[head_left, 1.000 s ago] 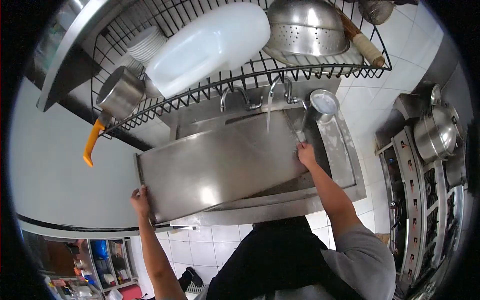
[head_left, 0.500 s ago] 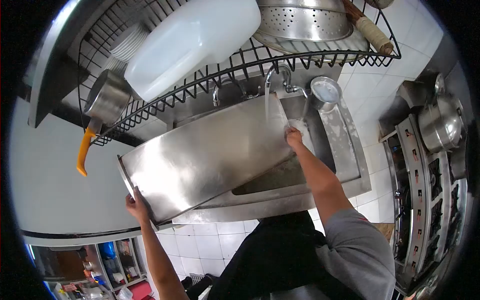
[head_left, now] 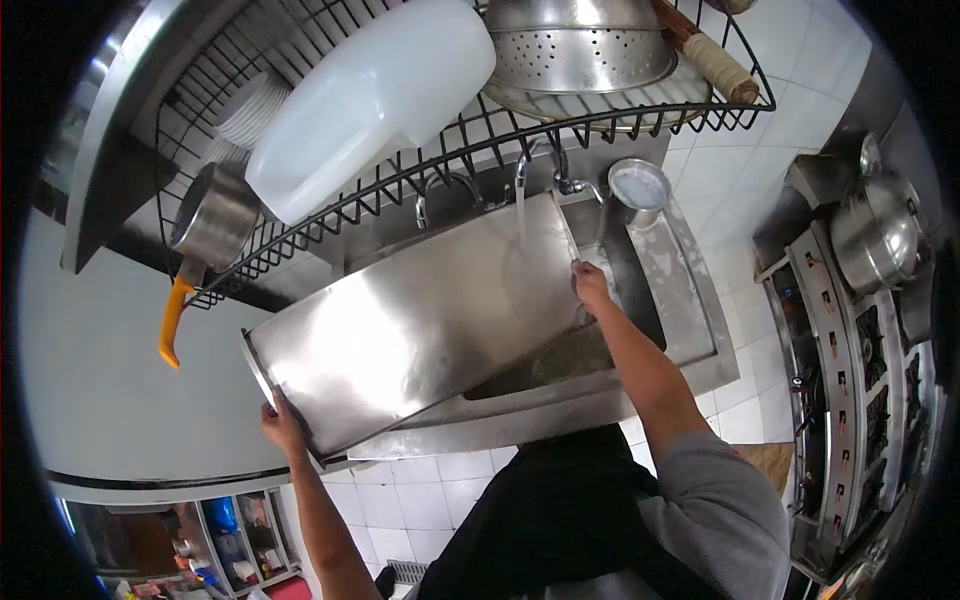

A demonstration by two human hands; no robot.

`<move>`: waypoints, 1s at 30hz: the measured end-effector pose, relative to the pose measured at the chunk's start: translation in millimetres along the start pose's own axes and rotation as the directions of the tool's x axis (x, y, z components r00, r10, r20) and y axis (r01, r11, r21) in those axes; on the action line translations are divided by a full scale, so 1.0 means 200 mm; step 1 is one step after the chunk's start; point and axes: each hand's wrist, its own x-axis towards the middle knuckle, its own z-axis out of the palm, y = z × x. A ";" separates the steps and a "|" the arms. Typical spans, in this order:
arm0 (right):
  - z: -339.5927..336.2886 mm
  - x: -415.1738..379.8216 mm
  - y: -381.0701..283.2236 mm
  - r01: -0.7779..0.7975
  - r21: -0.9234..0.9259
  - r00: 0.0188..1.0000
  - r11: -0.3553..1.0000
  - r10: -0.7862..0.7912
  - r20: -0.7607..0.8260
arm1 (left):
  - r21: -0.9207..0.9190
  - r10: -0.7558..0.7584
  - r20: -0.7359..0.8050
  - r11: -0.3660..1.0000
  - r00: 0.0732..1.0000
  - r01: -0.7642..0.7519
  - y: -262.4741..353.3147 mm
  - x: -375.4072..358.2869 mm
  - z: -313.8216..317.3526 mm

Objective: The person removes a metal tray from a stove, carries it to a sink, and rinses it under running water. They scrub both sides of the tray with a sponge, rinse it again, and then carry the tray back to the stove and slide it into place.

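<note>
A long flat stainless-steel panel (head_left: pixel 415 320) with folded edges lies tilted over the sink (head_left: pixel 570 355). My left hand (head_left: pixel 284 424) is closed on its lower left end, fingers partly hidden by the edge. At the opposite end, my right hand (head_left: pixel 591 283) grips the short right edge. Water falls from the faucet (head_left: pixel 545 150) onto the panel's upper right part. A metal pot (head_left: pixel 640 190) with whitish liquid stands on the sink's right rim, close beyond my right hand.
Overhead hangs a black wire rack (head_left: pixel 450 152) with a white plastic container (head_left: pixel 370 95), a colander (head_left: pixel 580 55) and stacked bowls. An orange-handled saucepan (head_left: pixel 213 215) hangs at its left end. To the right is a stove (head_left: pixel 835 370) with a large steel pot (head_left: pixel 875 235).
The view has shifted slightly, so the rack and faucet sit further left. Both hands keep their hold on the panel, which stays in nearly the same position under the running water.
</note>
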 end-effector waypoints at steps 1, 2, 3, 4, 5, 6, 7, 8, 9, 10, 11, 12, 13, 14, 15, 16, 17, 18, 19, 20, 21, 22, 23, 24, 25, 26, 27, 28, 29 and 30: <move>-0.02 0.05 0.04 0.008 -0.001 1.000 1.000 -0.008 -0.003 | -0.071 -0.010 0.015 0.997 1.000 0.011 -0.09 0.01 0.07; -0.05 0.14 0.13 0.049 -0.027 0.999 0.998 -0.049 0.003 | -0.142 -0.018 0.031 0.990 0.999 0.022 -0.14 0.02 0.10; -0.10 0.21 0.18 0.090 -0.054 0.996 0.994 -0.089 0.011 | -0.144 -0.065 0.091 0.987 0.994 0.078 -0.07 0.00 0.12; -0.16 0.23 0.17 0.098 -0.057 0.995 0.994 -0.098 0.013 | -0.140 -0.076 0.084 0.986 0.994 0.087 -0.02 -0.02 0.15; -0.24 0.22 0.13 0.066 -0.065 0.997 0.996 -0.064 0.041 | -0.119 -0.062 0.120 0.990 0.991 0.076 -0.04 -0.02 0.17; -0.30 0.20 0.09 0.034 -0.074 0.997 0.997 -0.029 0.069 | -0.099 -0.049 0.157 0.993 0.986 0.065 -0.07 -0.02 0.19; -0.37 0.10 -0.06 0.042 -0.080 0.997 0.996 -0.036 0.073 | -0.025 -0.062 0.205 0.997 0.977 0.069 -0.10 -0.02 0.21; -0.47 -0.07 -0.28 0.067 -0.180 0.996 0.981 -0.055 0.069 | -0.027 -0.068 0.198 0.997 0.978 0.075 -0.13 -0.03 0.23; -0.51 -0.20 -0.41 0.089 -0.278 0.995 0.956 -0.073 0.068 | 0.016 -0.063 0.200 0.998 0.978 0.061 -0.15 -0.06 0.26; -0.53 -0.20 -0.39 0.096 -0.279 0.994 0.955 -0.079 0.073 | 0.057 -0.056 0.203 0.997 0.977 0.045 -0.17 -0.07 0.28; -0.58 -0.20 -0.36 0.093 -0.276 0.996 0.957 -0.087 0.036 | 0.119 -0.092 0.275 0.991 0.957 0.061 -0.17 -0.07 0.29; -0.63 -0.19 -0.33 0.091 -0.274 0.996 0.957 -0.095 0.000 | 0.117 -0.096 0.269 0.991 0.958 0.066 -0.16 -0.08 0.31; -0.69 -0.23 -0.36 0.096 -0.299 0.995 0.949 -0.091 0.031 | 0.129 -0.134 0.340 0.987 0.931 0.095 -0.13 -0.10 0.34; -0.76 -0.29 -0.44 0.104 -0.325 0.994 0.940 -0.088 0.065 | 0.143 -0.173 0.407 0.982 0.897 0.125 -0.11 -0.11 0.34; -0.82 -0.33 -0.48 0.103 -0.316 0.995 0.943 -0.095 0.041 | 0.043 -0.123 0.381 0.992 0.917 0.115 -0.20 -0.12 0.44; -0.87 -0.35 -0.49 0.104 -0.308 0.994 0.946 -0.103 0.021 | 0.041 -0.134 0.366 0.991 0.921 0.128 -0.22 -0.14 0.50; -0.96 -0.33 -0.42 0.218 -0.440 0.972 0.871 -0.232 0.022 | 0.013 -0.129 0.388 0.991 0.913 0.134 -0.19 -0.16 0.55; -1.05 -0.29 -0.34 0.325 -0.557 0.931 0.764 -0.361 0.047 | -0.014 -0.126 0.404 0.990 0.906 0.143 -0.15 -0.18 0.58; -1.13 -0.30 -0.36 0.372 -0.525 0.917 0.765 -0.389 0.083 | -0.017 -0.177 0.417 0.979 0.892 0.202 0.07 -0.23 0.54; -1.22 -0.31 -0.38 0.413 -0.495 0.903 0.765 -0.414 0.113 | -0.023 -0.224 0.435 0.966 0.872 0.259 0.28 -0.27 0.49; -1.33 -0.28 -0.34 0.318 -0.477 0.939 0.820 -0.342 0.038 | -0.076 -0.148 0.472 0.975 0.869 0.208 0.25 -0.28 0.56; -1.41 -0.26 -0.33 0.216 -0.452 0.964 0.866 -0.262 -0.041 | -0.134 -0.066 0.507 0.979 0.859 0.154 0.20 -0.30 0.68; -1.46 -0.30 -0.39 0.225 -0.458 0.962 0.860 -0.271 -0.037 | -0.140 -0.072 0.503 0.977 0.861 0.163 0.17 -0.32 0.80; -1.53 -0.41 -0.53 0.192 -0.455 0.964 0.870 -0.253 -0.077 | -0.152 -0.067 0.542 0.973 0.837 0.176 0.16 -0.35 0.93; -1.58 -0.47 -0.61 0.157 -0.450 0.965 0.879 -0.234 -0.120 | -0.164 -0.059 0.581 0.968 0.812 0.188 0.19 -0.38 1.01; -1.69 -0.44 -0.58 0.160 -0.456 0.963 0.875 -0.241 -0.124 | -0.173 -0.057 0.583 0.966 0.811 0.192 0.32 -0.42 1.01; -1.86 -0.38 -0.53 0.199 -0.592 0.961 0.781 -0.274 -0.038 | -0.187 -0.045 0.617 0.961 0.786 0.202 0.46 -0.47 1.00; -2.02 -0.33 -0.47 0.238 -0.710 0.956 0.663 -0.289 0.051 | -0.202 -0.032 0.650 0.956 0.759 0.213 0.58 -0.52 1.00; -2.12 -0.30 -0.43 0.188 -0.735 0.939 0.652 -0.339 -0.061 | -0.302 -0.019 0.686 0.902 0.728 0.308 0.61 -0.58 1.09; -2.24 -0.29 -0.39 0.184 -0.741 0.937 0.645 -0.342 -0.066 | -0.308 -0.016 0.690 0.898 0.723 0.314 0.64 -0.64 1.16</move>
